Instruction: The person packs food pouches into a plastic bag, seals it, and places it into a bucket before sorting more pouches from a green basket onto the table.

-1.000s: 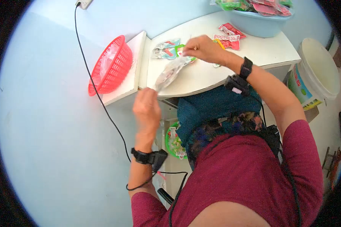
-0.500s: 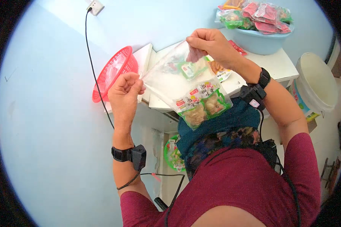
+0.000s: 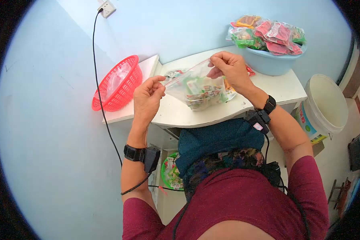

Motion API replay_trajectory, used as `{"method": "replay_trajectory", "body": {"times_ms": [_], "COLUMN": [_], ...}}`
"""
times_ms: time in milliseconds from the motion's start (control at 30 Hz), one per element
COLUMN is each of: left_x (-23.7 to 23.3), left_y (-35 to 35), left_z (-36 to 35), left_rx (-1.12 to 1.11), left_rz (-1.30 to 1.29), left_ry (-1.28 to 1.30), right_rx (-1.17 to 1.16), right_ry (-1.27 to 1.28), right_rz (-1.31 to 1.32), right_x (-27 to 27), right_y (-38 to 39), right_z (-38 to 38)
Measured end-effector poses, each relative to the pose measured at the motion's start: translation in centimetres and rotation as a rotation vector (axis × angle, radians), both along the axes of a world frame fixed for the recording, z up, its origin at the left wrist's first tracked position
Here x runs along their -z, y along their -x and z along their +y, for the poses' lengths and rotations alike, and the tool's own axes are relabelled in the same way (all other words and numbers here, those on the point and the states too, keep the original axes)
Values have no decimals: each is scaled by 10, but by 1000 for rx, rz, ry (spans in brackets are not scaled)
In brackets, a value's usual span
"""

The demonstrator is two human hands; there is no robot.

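Lowered since half a second ago, the bag (image 3: 198,90) no longer hangs in front of the chest. It now sits low over the table (image 3: 268,94), and both hands have drawn closer together along its top edge.

Nearest the camera are a maroon sleeve and a teal cloth (image 3: 216,138) over the lap. A green plate (image 3: 169,173) with small packs shows beneath the table edge. Each wrist wears a black band with a small box; the left one (image 3: 142,154) trails a thin lead.

The left hand (image 3: 148,98) is curled, thumb and forefinger pinched tight on the bag's left top corner. The right hand (image 3: 230,70) pinches the opposite end of the same edge, its other fingers loosely bent. The clear bag stretches between them, and green and white snack packets (image 3: 204,95) are bunched at its bottom. Whether the bottom rests on the tabletop or hangs just above it cannot be told.

Further left, a red basket (image 3: 116,84) sits on a white side ledge. Behind the right hand stands a blue basin (image 3: 270,64) heaped with red and green packs. A white bucket (image 3: 328,104) stands on the floor to the right. A black cable (image 3: 102,92) climbs the wall to a socket (image 3: 107,8).
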State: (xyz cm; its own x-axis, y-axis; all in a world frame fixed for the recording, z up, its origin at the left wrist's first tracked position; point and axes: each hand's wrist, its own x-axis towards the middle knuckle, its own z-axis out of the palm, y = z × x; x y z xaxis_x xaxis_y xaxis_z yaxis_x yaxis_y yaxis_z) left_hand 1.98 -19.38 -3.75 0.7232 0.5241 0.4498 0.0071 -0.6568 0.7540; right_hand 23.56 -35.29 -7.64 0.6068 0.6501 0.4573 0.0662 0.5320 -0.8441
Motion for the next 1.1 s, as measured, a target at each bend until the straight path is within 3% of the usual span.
{"method": "replay_trajectory", "body": {"times_ms": [200,400,700,1100], "left_x": [-3,-22,-33,-23], "left_y": [0,-21,-76,-78], "left_z": [2,-16,-38,-39], "left_rx": [-61,-48,55,48], "left_rz": [131,64,219,135], "left_ry": [-154,-492,-413,-545], "right_rx": [-11,1,35,25], "right_ry": [-50,-74,-85,-72], "right_rz": [12,0,-62,-101], "right_x": [2,9,6,8], "right_y": [-4,-9,-1,-3], "right_z": [7,14,4,1]}}
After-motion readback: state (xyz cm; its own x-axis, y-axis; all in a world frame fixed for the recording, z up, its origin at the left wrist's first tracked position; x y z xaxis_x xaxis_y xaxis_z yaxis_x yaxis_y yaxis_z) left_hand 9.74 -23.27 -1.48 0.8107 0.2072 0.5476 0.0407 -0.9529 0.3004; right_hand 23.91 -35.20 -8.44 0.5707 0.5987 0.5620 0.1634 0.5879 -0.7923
